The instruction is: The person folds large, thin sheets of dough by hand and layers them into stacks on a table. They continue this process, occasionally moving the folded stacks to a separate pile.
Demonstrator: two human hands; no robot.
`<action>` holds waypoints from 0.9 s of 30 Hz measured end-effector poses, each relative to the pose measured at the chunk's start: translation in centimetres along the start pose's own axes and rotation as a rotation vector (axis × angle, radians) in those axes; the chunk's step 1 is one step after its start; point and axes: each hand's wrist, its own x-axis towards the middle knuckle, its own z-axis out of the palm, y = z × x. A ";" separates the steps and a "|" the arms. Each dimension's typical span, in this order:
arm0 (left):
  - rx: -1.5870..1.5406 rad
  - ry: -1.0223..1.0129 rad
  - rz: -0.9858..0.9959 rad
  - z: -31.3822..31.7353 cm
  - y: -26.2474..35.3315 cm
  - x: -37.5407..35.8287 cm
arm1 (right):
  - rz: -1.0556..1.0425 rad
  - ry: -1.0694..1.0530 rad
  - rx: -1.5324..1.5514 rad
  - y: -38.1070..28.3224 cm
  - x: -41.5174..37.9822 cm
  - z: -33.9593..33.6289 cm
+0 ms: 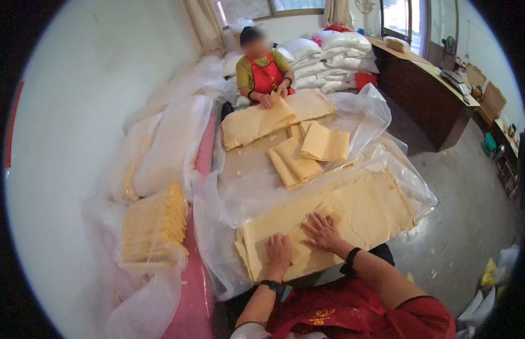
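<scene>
A broad stack of thin pale-yellow sheets [375,200], looking like tofu skin, lies in front of me with ragged edges. On its near part is a folded piece [301,248] of the same sheet. My left hand [278,251] rests on the left side of that piece, palm down, fingers pointing away from me. My right hand [323,231] lies flat on it a little farther right, fingers spread. Neither hand is closed around anything. A crack runs through the stack's top sheet right of my right hand. Folded sheets [310,152] lie beyond the stack.
Across the table a person in a red apron [266,76] handles another sheet stack [251,127]. Clear plastic film [225,209] surrounds the stacks. At left are a pile of folded sheets [152,226] under plastic and wrapped bundles [172,141]. White sacks [330,56] stand behind; a dark desk [420,101] at right.
</scene>
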 end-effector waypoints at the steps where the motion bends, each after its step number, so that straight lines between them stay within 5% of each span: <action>1: 0.039 0.055 0.006 0.4 -0.1 -0.1 | -0.036 -0.059 0.024 0.6 0.0 -0.3; 7: -0.183 -0.212 0.125 1.0 -3.5 1.7 | -0.208 -0.144 -0.082 4.4 4.4 -2.7; 9: -0.254 -0.287 0.241 -0.5 -6.4 4.3 | -0.256 -0.490 -0.209 3.8 4.5 -3.5; 12: 0.016 -0.301 0.314 -7.9 -10.5 14.0 | -0.130 -0.537 0.171 5.3 0.6 0.6; 16: 0.366 -0.413 0.959 -18.7 -12.5 26.7 | 0.089 -0.546 0.368 8.9 -5.0 -2.5; 18: 0.533 -0.352 1.099 -19.4 -11.5 33.7 | 0.129 -0.486 0.484 12.7 -6.9 -5.8; 20: 0.529 -0.153 0.858 -18.0 -6.9 38.6 | 0.172 -0.441 0.559 15.9 -7.2 -8.7; 22: 0.185 0.115 0.744 -11.0 -2.9 40.4 | 0.213 -0.416 0.601 17.7 -7.3 -11.3; 25: -0.350 0.027 0.638 5.2 4.4 38.5 | 0.393 -0.371 0.641 19.5 -7.2 -14.2; 27: -0.064 0.109 0.618 9.5 10.3 35.1 | 0.627 -0.211 1.029 20.2 -8.6 -14.5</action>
